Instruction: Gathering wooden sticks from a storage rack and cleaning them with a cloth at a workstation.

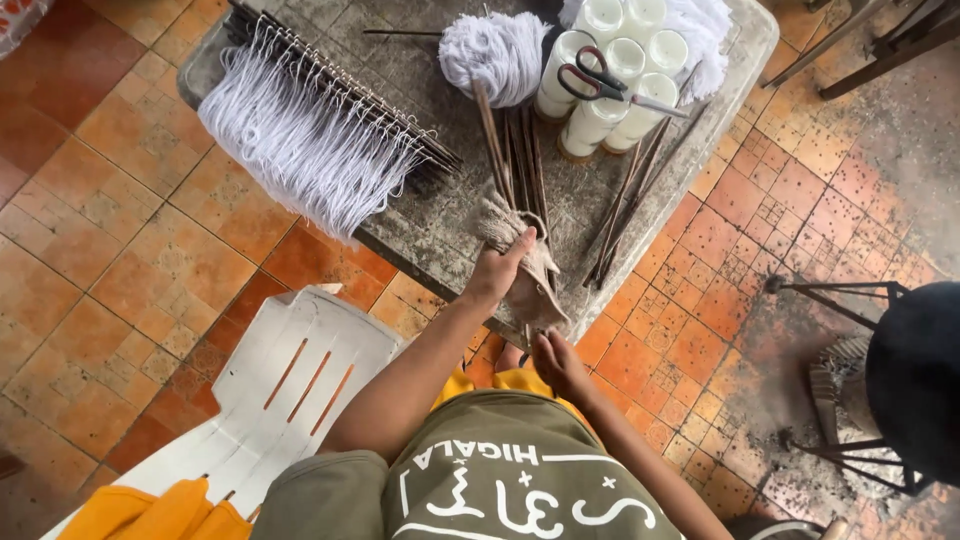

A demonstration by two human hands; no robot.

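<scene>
My left hand (497, 272) is clamped on a grubby cloth (525, 270) wrapped round the near ends of some dark sticks (517, 160), at the near edge of the stone table (420, 230). The cloth hides those stick ends. My right hand (555, 362) sits just below the table edge under the cloth; its fingers look closed, perhaps pinching the cloth's tail. Farther back on the table stand white candles (610, 75) with scissors (600, 80) on top
</scene>
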